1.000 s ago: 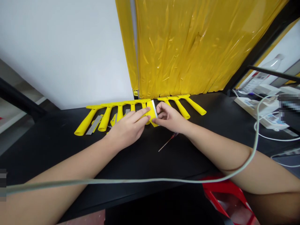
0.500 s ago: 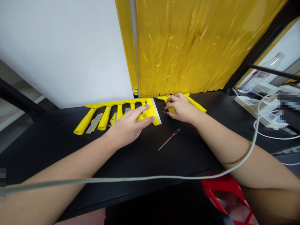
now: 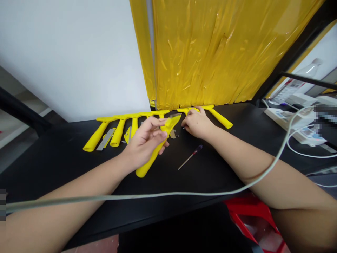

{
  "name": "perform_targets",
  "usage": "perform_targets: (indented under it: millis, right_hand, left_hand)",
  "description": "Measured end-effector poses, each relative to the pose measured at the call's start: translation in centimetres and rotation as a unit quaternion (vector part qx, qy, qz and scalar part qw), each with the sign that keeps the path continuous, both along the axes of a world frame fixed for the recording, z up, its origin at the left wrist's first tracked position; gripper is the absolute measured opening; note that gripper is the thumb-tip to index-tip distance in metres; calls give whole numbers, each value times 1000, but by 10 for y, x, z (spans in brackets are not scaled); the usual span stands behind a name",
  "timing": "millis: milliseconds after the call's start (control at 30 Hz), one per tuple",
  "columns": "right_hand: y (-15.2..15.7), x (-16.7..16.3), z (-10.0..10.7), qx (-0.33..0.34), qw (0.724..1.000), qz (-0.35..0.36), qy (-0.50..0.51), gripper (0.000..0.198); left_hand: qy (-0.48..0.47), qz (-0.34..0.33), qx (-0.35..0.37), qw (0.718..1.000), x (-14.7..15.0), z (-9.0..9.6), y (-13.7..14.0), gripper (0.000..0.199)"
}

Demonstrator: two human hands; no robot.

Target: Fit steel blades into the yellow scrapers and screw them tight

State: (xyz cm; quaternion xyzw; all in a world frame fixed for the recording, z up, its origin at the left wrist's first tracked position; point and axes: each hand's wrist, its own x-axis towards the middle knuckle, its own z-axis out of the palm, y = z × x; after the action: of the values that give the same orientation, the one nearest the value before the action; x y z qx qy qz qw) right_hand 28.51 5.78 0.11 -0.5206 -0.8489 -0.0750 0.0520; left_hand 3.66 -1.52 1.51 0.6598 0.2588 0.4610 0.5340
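Observation:
My left hand (image 3: 147,140) is closed around a yellow scraper (image 3: 149,163), lifted at a slant, its handle pointing down toward me and its wide head up to the right. Close to the black tabletop, my right hand (image 3: 196,123) has its fingers curled beside a yellow scraper handle (image 3: 222,118); what they grip, if anything, is hidden. Tiny screws (image 3: 177,135) lie between the hands. A screwdriver (image 3: 197,149) with a dark, reddish handle rests on the table in front of my right hand.
More yellow scraper handles (image 3: 97,136) stand in a row along the back, with metal blade pieces (image 3: 105,139) between them. A pale cable (image 3: 168,194) crosses in front of my forearms. White devices (image 3: 286,121) and a plastic bottle (image 3: 292,86) stand at right. Below is a red stool (image 3: 244,207).
My left hand has raised and turned the scraper, so its handle now shows below the hand. My right hand has shifted slightly left, and its fingers have curled in.

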Motion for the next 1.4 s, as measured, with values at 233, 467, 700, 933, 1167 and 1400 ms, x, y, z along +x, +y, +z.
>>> perform_targets:
  millis: [233, 467, 700, 933, 1167, 1400]
  right_hand:
    - [-2, 1, 2, 8, 1000, -2, -4, 24]
    - [-3, 1, 2, 8, 1000, 22, -8, 19]
    - [-3, 1, -5, 30, 999, 34, -8, 19]
    - [-3, 3, -7, 56, 996, 68, 11, 18]
    - [-9, 10, 17, 44, 977, 46, 204, 5]
    - [-11, 12, 15, 32, 948, 81, 307, 11]
  left_hand:
    - [-100, -11, -284, 953, 4, -7, 13, 35]
    - [-100, -24, -291, 951, 3, -21, 23, 35]
    - [-119, -20, -314, 942, 2, -13, 21, 33]
    - [-116, -74, -296, 945, -6, -4, 18, 29]
    - [-120, -128, -288, 941, -14, 0, 18, 32]
    - [-118, -123, -289, 942, -15, 1, 21, 37]
